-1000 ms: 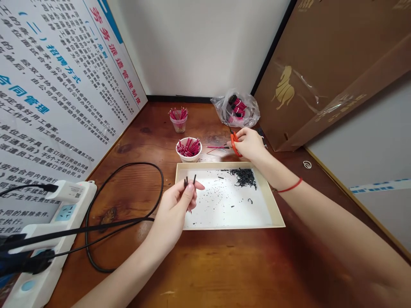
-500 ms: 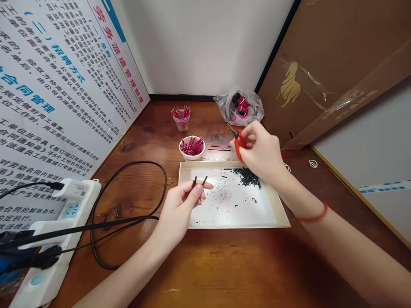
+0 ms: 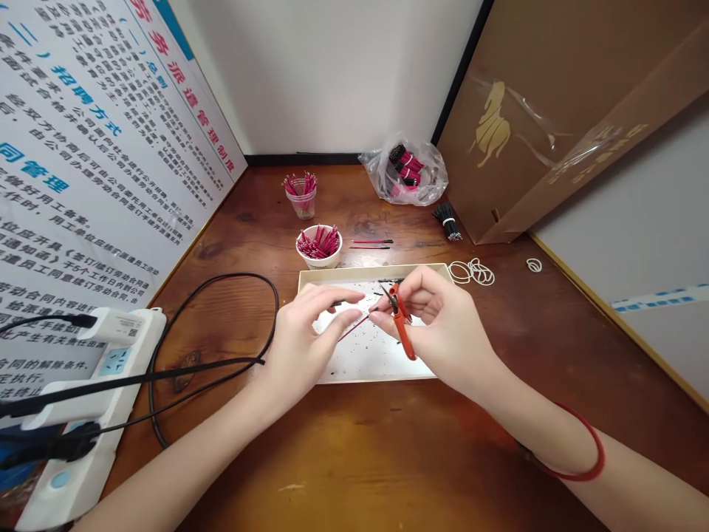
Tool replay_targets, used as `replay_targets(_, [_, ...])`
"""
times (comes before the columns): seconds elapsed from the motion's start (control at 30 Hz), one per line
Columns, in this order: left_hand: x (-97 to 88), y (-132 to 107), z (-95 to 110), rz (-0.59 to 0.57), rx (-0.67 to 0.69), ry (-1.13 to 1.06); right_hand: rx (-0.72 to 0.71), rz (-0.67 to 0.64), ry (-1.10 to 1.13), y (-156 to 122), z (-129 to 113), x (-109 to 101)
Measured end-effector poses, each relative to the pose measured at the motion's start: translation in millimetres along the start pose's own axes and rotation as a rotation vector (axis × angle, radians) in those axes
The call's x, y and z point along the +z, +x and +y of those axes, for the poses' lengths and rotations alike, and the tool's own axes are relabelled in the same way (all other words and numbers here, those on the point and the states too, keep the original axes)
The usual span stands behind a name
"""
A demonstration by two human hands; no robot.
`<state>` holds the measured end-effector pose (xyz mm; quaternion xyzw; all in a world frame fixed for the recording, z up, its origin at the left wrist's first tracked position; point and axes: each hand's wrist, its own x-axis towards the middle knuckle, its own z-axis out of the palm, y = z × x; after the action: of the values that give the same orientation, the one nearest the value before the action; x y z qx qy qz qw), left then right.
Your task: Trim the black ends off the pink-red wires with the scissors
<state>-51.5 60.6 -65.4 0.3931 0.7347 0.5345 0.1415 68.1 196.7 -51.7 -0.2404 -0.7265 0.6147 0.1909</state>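
The right hand (image 3: 443,332) clenched orange-handled snips (image 3: 402,334), their blades just beside a thin red wire (image 3: 353,328) pinched by the left hand (image 3: 304,343), slanting up-right over the cream-rimmed tray (image 3: 371,271).

A white wall (image 3: 332,74) with a black skirting strip (image 3: 302,159) rises behind the wooden surface (image 3: 354,458). A printed notice board (image 3: 100,148) leans left; a brown cardboard panel (image 3: 554,96) stands right.

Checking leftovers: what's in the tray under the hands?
The shallow tray shows a white sheet strewn with tiny black bits, plus dark wire scraps at the far edge. The left hand and right hand cover its middle, so what lies beneath can't be seen.
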Motion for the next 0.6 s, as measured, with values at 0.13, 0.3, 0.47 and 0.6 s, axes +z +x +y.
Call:
replay_targets(0.13, [7.7, 4, 2, -0.058, -0.039, -0.083, 0.035, 0.050, 0.048, -5, 6, 2])
replay_targets(0.3, [8.9, 6, -2, -0.007, -0.080, -0.060, 0.123, 0.045, -0.057, -18, 12, -11])
replay_targets(0.47, [7.2, 7, -6, 0.048, -0.092, 0.002, -0.031, 0.002, -0.324, -38, 20, -22])
replay_targets(0.6, [9.0, 6, -7, 0.063, -0.090, 0.020, -0.158, 0.038, -0.399, -39, 26, -20])
